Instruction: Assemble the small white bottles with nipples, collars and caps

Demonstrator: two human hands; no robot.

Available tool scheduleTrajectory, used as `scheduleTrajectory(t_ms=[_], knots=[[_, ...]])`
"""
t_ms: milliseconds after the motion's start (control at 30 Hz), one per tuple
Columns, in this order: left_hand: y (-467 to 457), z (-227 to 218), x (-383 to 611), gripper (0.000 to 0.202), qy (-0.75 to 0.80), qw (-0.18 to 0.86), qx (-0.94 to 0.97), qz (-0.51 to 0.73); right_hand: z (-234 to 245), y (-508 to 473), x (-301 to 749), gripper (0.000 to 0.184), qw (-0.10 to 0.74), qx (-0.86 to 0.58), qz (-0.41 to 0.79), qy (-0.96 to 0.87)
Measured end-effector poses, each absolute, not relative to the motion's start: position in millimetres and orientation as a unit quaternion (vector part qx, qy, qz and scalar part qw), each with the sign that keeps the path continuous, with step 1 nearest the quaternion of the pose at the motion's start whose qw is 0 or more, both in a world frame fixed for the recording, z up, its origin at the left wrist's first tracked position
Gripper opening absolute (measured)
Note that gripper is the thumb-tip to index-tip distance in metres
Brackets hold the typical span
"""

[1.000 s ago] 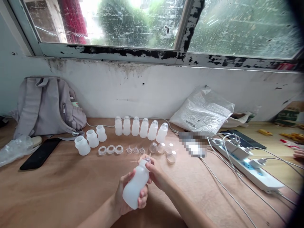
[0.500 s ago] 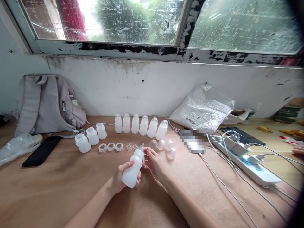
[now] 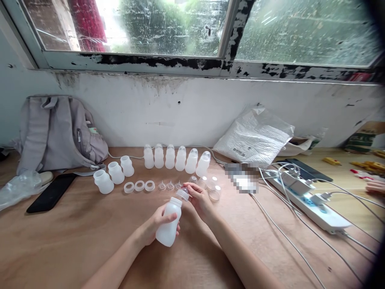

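Note:
My left hand [image 3: 153, 226] is wrapped round a white translucent bottle [image 3: 169, 222], tilted with its neck up and to the right, just above the wooden table [image 3: 75, 237]. My right hand [image 3: 200, 200] pinches a small clear cap [image 3: 182, 194] just off the bottle's mouth. Beyond my hands lie several clear nipples [image 3: 170, 186], clear dome caps [image 3: 210, 188] and three white rings [image 3: 139, 186]. Three open bottles [image 3: 114, 176] stand at the left and a row of several capped bottles [image 3: 176, 157] stands by the wall.
A grey backpack [image 3: 57, 132] leans on the wall at the left, with a black phone [image 3: 51, 192] and clear plastic wrap [image 3: 18, 186] before it. At the right are a white plastic bag [image 3: 255, 138], a power strip [image 3: 313, 204] with chargers and cables, and another person's hand [image 3: 375, 186].
The bottle has dropped lower and toward me in my left hand. The cap in my right hand has come away from the bottle's mouth.

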State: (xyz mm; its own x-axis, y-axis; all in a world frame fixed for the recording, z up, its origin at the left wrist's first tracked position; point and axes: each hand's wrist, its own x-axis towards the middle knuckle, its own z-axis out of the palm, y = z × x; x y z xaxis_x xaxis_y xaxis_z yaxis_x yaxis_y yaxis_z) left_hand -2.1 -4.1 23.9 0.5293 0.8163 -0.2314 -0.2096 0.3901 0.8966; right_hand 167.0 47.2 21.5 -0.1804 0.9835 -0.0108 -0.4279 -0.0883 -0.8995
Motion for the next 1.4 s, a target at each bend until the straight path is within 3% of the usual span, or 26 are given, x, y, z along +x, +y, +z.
scheduleTrajectory(t_ms=[200, 400, 533, 767, 867, 1133, 1400], knots=[[9, 16, -10, 0.04, 0.424, 0.472, 0.615, 0.468, 16, 51, 172, 0.022, 0.545, -0.39, 0.604, -0.432], [20, 17, -27, 0.033, 0.481, 0.181, 0.713, 0.477, 8, 53, 169, 0.026, 0.492, -0.411, 0.62, -0.453], [37, 41, -47, 0.048, 0.537, 0.052, 0.691, 0.481, 3, 55, 167, 0.028, 0.474, -0.409, 0.627, -0.464], [107, 99, -92, 0.048, 0.636, -0.08, 0.688, 0.342, 1, 56, 167, 0.03, 0.465, -0.408, 0.626, -0.474], [132, 110, -107, 0.053, 0.68, -0.054, 0.677, 0.278, 0, 56, 167, 0.026, 0.456, -0.407, 0.623, -0.487], [157, 101, -112, 0.05, 0.658, -0.07, 0.743, 0.097, -4, 57, 166, 0.026, 0.444, -0.405, 0.601, -0.527], [162, 74, -105, 0.041, 0.645, -0.094, 0.754, 0.082, -3, 56, 164, 0.026, 0.434, -0.407, 0.572, -0.564]])
